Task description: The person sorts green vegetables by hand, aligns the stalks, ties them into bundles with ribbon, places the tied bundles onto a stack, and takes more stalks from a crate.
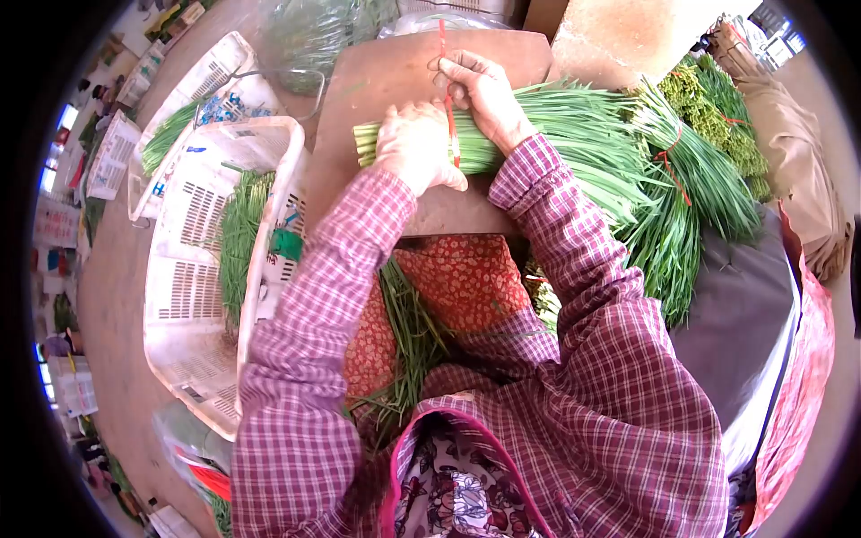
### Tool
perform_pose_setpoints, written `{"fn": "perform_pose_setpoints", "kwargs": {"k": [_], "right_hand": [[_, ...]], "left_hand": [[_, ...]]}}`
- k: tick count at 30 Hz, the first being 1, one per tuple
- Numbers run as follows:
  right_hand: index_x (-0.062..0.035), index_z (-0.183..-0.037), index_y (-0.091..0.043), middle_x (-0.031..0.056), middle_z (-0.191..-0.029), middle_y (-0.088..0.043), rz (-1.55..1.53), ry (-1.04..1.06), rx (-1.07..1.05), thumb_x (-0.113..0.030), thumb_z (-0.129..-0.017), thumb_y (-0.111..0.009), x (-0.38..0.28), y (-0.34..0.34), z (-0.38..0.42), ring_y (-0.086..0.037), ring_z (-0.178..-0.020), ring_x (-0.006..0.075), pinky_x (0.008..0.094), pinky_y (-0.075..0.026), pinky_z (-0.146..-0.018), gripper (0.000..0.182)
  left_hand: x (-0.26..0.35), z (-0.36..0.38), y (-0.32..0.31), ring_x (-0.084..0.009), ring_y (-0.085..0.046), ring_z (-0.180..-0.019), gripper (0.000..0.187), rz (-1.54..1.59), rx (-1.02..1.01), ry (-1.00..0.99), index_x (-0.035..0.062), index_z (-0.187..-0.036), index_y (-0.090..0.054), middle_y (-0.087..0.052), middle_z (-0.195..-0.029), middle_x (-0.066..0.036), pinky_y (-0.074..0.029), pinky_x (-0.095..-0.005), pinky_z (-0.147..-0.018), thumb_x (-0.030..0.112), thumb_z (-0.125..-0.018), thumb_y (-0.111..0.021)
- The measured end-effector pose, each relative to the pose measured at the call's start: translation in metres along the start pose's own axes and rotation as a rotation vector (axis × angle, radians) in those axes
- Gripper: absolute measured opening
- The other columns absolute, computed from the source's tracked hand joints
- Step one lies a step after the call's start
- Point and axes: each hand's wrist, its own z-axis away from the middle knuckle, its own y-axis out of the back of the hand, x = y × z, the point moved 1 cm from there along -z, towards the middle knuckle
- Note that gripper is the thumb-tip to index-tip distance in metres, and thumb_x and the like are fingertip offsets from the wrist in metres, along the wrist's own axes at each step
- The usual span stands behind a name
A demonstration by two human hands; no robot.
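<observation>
A thick bundle of long green stalks (574, 121) lies across a brown board (359, 81), its pale cut ends to the left. My left hand (415, 146) rests over the bundle near those ends, fingers wrapped over the top and thumb pointing right. A red tie (453, 134) passes around the bundle just right of that hand. My right hand (480, 94) pinches the tie above the bundle, and its loose end sticks up past the fingers.
White plastic baskets (291, 148) with green stalks stand on the left. More tied greens (708, 170) lie at the right, beside dark cloth (731, 296) and a tan sack (789, 134). Loose stalks (408, 332) lie on my lap. Clear plastic bags (314, 36) are behind the board.
</observation>
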Motion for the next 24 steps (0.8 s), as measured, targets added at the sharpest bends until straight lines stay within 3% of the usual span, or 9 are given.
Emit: {"fn": "perform_pose_setpoints", "kwargs": {"k": [2, 4, 6, 7, 9, 14, 18, 21, 24], "right_hand": [[-0.0018, -0.097, -0.067, -0.0014, -0.076, -0.061, 0.020, 0.007, 0.011, -0.015, -0.093, -0.059, 0.000, 0.001, 0.002, -0.045, -0.058, 0.0034, 0.0184, -0.036, -0.052, 0.016], [-0.0039, -0.101, -0.066, -0.0019, -0.079, -0.060, 0.271, 0.051, 0.102, -0.019, -0.094, -0.058, -0.012, -0.011, 0.005, -0.048, -0.062, 0.0049, 0.0204, -0.039, -0.055, 0.019], [-0.0057, -0.109, -0.063, -0.0013, -0.087, -0.063, 0.245, 0.023, 0.076, -0.022, -0.094, -0.056, -0.023, -0.014, 0.010, -0.054, -0.075, 0.0070, 0.0227, -0.043, -0.065, 0.023], [-0.0057, -0.111, -0.063, -0.0005, -0.092, -0.065, 0.222, -0.020, 0.065, -0.022, -0.095, -0.055, -0.028, -0.014, 0.012, -0.055, -0.081, 0.0082, 0.0238, -0.044, -0.071, 0.024], [-0.0060, -0.111, -0.062, -0.0007, -0.087, -0.063, 0.114, -0.096, 0.066, -0.021, -0.096, -0.053, -0.031, -0.021, 0.014, -0.056, -0.076, 0.0086, 0.0237, -0.044, -0.068, 0.023], [0.0015, -0.091, -0.062, 0.0034, -0.074, -0.060, 0.161, -0.054, 0.105, -0.011, -0.093, -0.052, -0.050, -0.025, 0.026, -0.056, -0.063, 0.0100, 0.0235, -0.046, -0.056, 0.016], [0.0020, -0.088, -0.063, 0.0053, -0.071, -0.060, 0.206, -0.052, 0.108, -0.011, -0.090, -0.054, -0.060, -0.036, 0.051, -0.057, -0.062, 0.0121, 0.0275, -0.048, -0.057, 0.016], [-0.0008, -0.091, -0.063, -0.0010, -0.062, -0.051, 0.565, 0.016, 0.047, -0.014, -0.091, -0.054, -0.064, -0.042, 0.081, -0.046, -0.059, 0.0080, 0.0241, -0.041, -0.057, 0.016], [-0.0013, -0.091, -0.063, 0.0006, -0.065, -0.053, 0.655, 0.163, 0.042, -0.015, -0.093, -0.053, -0.048, -0.052, 0.128, -0.048, -0.060, 0.0094, 0.0257, -0.041, -0.056, 0.017]], "left_hand": [[0.002, 0.001, -0.002, -0.0289, -0.062, -0.105, 0.079, 0.059, 0.058, 0.040, 0.0037, -0.112, -0.058, -0.066, -0.106, -0.013, -0.046, -0.0383, -0.096, 0.044, -0.051, -0.089], [-0.001, 0.000, -0.007, -0.0289, -0.064, -0.101, 0.073, 0.077, 0.066, 0.025, 0.0044, -0.107, -0.060, -0.067, -0.103, -0.013, -0.048, -0.0383, -0.092, 0.043, -0.052, -0.089], [-0.001, -0.002, -0.010, -0.0281, -0.066, -0.095, 0.062, 0.087, 0.112, 0.008, 0.0052, -0.097, -0.064, -0.067, -0.098, -0.013, -0.051, -0.0387, -0.086, 0.040, -0.052, -0.089], [0.000, 0.000, -0.012, -0.0284, -0.066, -0.095, 0.064, 0.084, 0.121, 0.008, 0.0057, -0.099, -0.063, -0.067, -0.098, -0.013, -0.051, -0.0386, -0.085, 0.040, -0.052, -0.089], [0.004, 0.004, -0.009, -0.0281, -0.066, -0.095, 0.065, 0.094, 0.111, 0.023, 0.0067, -0.102, -0.062, -0.067, -0.098, -0.012, -0.051, -0.0385, -0.086, 0.039, -0.052, -0.089], [0.003, -0.002, -0.010, -0.0274, -0.065, -0.099, 0.083, 0.054, 0.077, 0.029, 0.0071, -0.122, -0.054, -0.067, -0.105, -0.013, -0.051, -0.0377, -0.087, 0.042, -0.055, -0.087], [0.001, -0.003, -0.013, -0.0270, -0.067, -0.097, 0.075, 0.024, 0.069, 0.056, 0.0036, -0.116, -0.059, -0.069, -0.102, -0.012, -0.053, -0.0367, -0.084, 0.046, -0.060, -0.084], [-0.006, -0.012, -0.031, -0.0270, -0.067, -0.097, 0.071, 0.044, 0.175, 0.043, 0.0044, -0.114, -0.062, -0.069, -0.104, -0.011, -0.053, -0.0368, -0.085, 0.047, -0.061, -0.083], [-0.025, -0.039, -0.049, -0.0306, -0.066, -0.100, 0.064, 0.341, 0.100, 0.115, 0.0048, -0.114, -0.061, -0.068, -0.102, -0.014, -0.050, -0.0404, -0.090, 0.045, -0.067, -0.079]]}}
